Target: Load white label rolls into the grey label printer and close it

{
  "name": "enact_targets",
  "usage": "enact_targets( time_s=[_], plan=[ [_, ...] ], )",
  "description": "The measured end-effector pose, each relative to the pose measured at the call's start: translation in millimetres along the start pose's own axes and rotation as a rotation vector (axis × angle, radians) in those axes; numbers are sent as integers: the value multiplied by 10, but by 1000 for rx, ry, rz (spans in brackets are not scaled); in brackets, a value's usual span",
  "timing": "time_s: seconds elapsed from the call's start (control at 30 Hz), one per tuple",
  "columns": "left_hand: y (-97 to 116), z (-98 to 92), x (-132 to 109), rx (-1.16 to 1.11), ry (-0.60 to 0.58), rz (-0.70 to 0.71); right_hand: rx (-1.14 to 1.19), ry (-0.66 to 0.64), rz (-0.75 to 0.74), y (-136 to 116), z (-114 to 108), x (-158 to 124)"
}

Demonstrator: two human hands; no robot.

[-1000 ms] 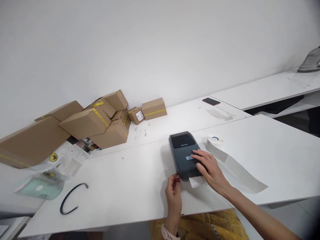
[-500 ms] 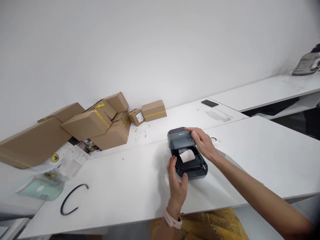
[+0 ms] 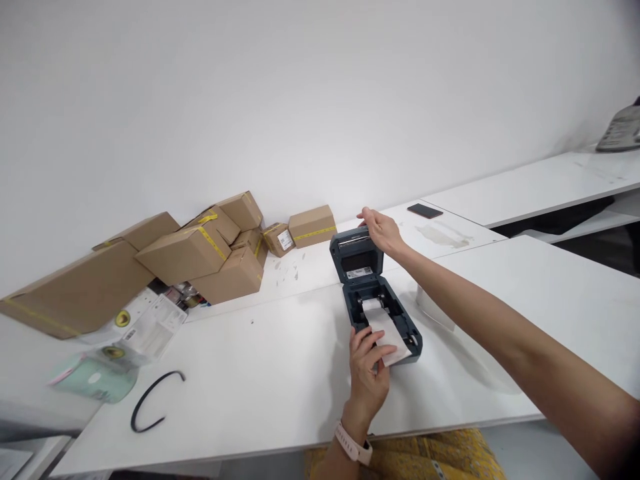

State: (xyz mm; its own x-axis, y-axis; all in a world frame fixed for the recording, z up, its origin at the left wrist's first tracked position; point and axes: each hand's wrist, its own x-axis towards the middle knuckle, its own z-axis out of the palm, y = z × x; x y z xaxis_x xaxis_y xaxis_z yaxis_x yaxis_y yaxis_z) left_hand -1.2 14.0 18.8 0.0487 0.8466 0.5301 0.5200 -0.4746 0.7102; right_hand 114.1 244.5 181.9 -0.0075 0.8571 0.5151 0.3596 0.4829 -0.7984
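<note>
A dark label printer [image 3: 417, 343] stands on the white table with its lid [image 3: 336, 257] raised. A white strip of label paper [image 3: 393, 333] runs from inside it to its front edge. My left hand [image 3: 370, 367] holds the strip near the front, fingers laid across the paper; the thumb is hard to make out. My right hand [image 3: 383, 233] grips the upper edge of the lid, its fingertips partly hidden behind it.
Cardboard boxes [image 3: 183, 257] with yellow tape are piled at the back left. Nearby lie a mint-green package [image 3: 95, 379] and a curved black band [image 3: 145, 400]. A phone [image 3: 425, 211] rests at the back, and a loose pale sheet [image 3: 435, 310] lies right of the printer.
The printer's lid has swung from partly lowered to fully raised, with my right hand moving up and back. My left hand has moved onto the paper, which now extends to the front edge.
</note>
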Motion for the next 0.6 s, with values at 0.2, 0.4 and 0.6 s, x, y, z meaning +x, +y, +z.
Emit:
enact_targets(
  time_s=[0.2, 0.4, 0.6],
  plan=[
    [-15, -56, -64, -11, -22, -18, 37, -79, -23, 97, -136, -223],
    [-40, -136, 93, -98, 74, -120, -102, -117, -55, 77, -199, -306],
    [-311, -112, 668, 26, 338, -410, -162, -74, 134, 84, -5, 75]
  ],
)
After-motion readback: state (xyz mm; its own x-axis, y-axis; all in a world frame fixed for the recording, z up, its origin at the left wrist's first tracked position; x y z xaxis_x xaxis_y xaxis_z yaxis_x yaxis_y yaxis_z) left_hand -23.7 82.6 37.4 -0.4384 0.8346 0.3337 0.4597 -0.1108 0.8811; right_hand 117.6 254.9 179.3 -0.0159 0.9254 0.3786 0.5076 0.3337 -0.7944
